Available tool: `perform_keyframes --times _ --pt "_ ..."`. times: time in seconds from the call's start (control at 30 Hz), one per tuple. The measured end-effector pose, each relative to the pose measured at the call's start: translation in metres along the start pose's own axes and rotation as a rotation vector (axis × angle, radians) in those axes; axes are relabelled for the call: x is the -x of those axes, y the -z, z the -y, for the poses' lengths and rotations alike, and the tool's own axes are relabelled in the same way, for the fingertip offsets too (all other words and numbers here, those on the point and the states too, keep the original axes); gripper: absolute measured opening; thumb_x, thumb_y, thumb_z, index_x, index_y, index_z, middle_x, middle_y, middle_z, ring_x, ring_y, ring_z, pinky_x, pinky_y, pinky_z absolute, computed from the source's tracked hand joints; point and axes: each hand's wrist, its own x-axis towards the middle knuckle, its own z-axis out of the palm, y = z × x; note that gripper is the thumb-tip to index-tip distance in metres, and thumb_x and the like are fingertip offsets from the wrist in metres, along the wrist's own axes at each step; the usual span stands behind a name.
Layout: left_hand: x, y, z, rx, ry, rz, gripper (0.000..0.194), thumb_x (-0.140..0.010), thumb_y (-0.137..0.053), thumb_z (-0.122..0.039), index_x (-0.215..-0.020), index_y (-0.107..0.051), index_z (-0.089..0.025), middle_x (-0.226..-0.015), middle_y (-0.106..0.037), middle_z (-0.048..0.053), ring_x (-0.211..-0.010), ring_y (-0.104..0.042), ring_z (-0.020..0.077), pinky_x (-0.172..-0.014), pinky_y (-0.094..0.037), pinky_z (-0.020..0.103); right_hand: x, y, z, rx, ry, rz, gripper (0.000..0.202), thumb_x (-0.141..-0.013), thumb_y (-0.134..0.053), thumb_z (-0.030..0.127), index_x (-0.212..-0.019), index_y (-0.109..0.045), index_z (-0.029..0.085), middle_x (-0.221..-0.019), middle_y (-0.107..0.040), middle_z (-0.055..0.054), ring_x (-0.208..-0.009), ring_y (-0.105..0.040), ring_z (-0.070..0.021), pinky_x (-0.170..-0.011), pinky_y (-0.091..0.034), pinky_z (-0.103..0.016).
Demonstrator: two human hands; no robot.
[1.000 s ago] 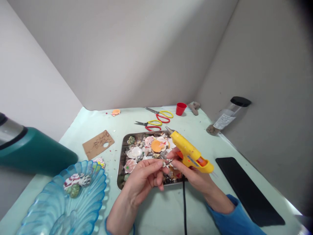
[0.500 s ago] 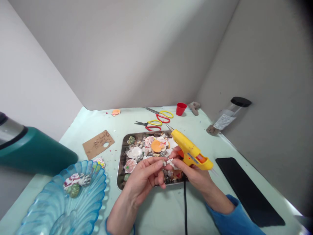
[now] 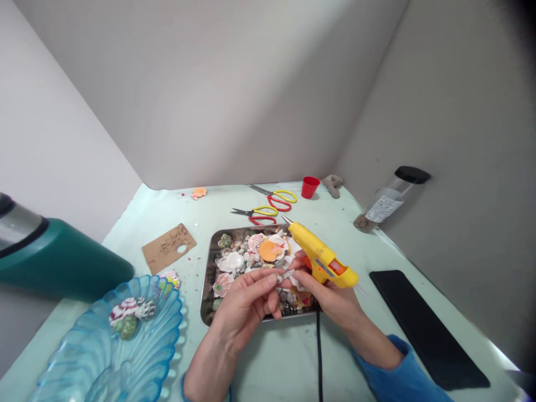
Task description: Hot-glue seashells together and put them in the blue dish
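A yellow hot glue gun (image 3: 317, 249) rests in the grip of my right hand (image 3: 337, 306), its metal nozzle tilted up and to the left. The thumb and a finger of that hand also pinch a small whitish piece (image 3: 287, 274), perhaps a bit of shell. My left hand (image 3: 245, 301) pinches the other end of this piece, fingertips almost meeting the right ones. Both hands are above a metal tray (image 3: 205, 298) full of shells, among them an orange scallop shell (image 3: 268, 250). The fingers partly hide the small piece.
At the left stand a blue scalloped dish (image 3: 167, 340) holding several shells and a green bottle (image 3: 67, 259). Behind the tray lie two scissors (image 3: 268, 211) and a red cup (image 3: 310, 187). A clear jar (image 3: 385, 204) and a black slab (image 3: 422, 324) are right. The gun's black cord (image 3: 319, 357) hangs frontward.
The glue gun has shifted slightly left and down with my right hand. The small pale piece has turned a little between my fingertips. My left hand has hardly moved.
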Motion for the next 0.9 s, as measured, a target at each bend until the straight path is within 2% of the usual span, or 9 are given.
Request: perform_keyframes --times 0.23,0.33,0.5,0.73,0.9 --pt "0.001 0.001 -0.006 0.093 -0.077 -0.11 0.021 -0.072 -0.076 -0.017 -0.09 -0.074 -0.008 -0.086 -0.075 0.012 -0.04 -0.044 0.0016 -0.042 -0.048 0.017 0.001 0.006 -0.004 0.004 -0.036 -0.049 0.026 -0.078 -0.067 0.042 -0.094 -0.069 0.021 -0.087 -0.072 -0.004 -0.077 -0.067 -0.0192 -0.071 -0.056 -0.031" --pt "0.002 0.001 -0.01 0.131 -0.13 -0.167 0.02 -0.07 -0.077 -0.018 -0.088 -0.074 -0.009 -0.089 -0.075 0.013 -0.039 -0.044 0.0016 -0.04 -0.045 0.016 0.002 0.012 -0.004 0.071 -0.051 0.027 0.028 -0.079 -0.068 0.043 -0.093 -0.068 0.019 -0.081 -0.072 -0.004 -0.07 -0.066 -0.019 -0.066 -0.056 -0.031" --pt "0.003 0.001 -0.013 0.151 -0.163 -0.199 0.023 -0.07 -0.077 -0.019 -0.091 -0.073 -0.01 -0.095 -0.076 0.014 -0.037 -0.043 0.0018 -0.04 -0.044 0.018 -0.001 0.018 -0.003 0.252 0.122 0.188 0.016 -0.083 -0.065 0.034 -0.086 -0.066 0.018 -0.08 -0.07 -0.004 -0.071 -0.066 -0.0193 -0.062 -0.053 -0.028" --pt "0.004 0.002 -0.015 0.146 -0.22 -0.199 0.021 -0.074 -0.074 -0.019 -0.093 -0.073 -0.01 -0.1 -0.075 0.014 -0.037 -0.043 0.001 -0.04 -0.046 0.018 -0.004 0.017 0.001 0.367 0.194 0.229 0.014 -0.086 -0.062 0.032 -0.083 -0.064 0.019 -0.077 -0.069 -0.004 -0.069 -0.065 -0.0197 -0.06 -0.05 -0.028" --pt "0.004 0.002 -0.015 0.162 -0.225 -0.211 0.021 -0.073 -0.074 -0.019 -0.093 -0.072 -0.01 -0.095 -0.076 0.01 -0.035 -0.042 0.0004 -0.038 -0.045 0.017 -0.004 0.015 0.008 0.425 0.206 0.262 0.016 -0.086 -0.061 0.035 -0.081 -0.061 0.02 -0.062 -0.059 0.002 -0.053 -0.055 -0.0147 -0.051 -0.044 -0.027"
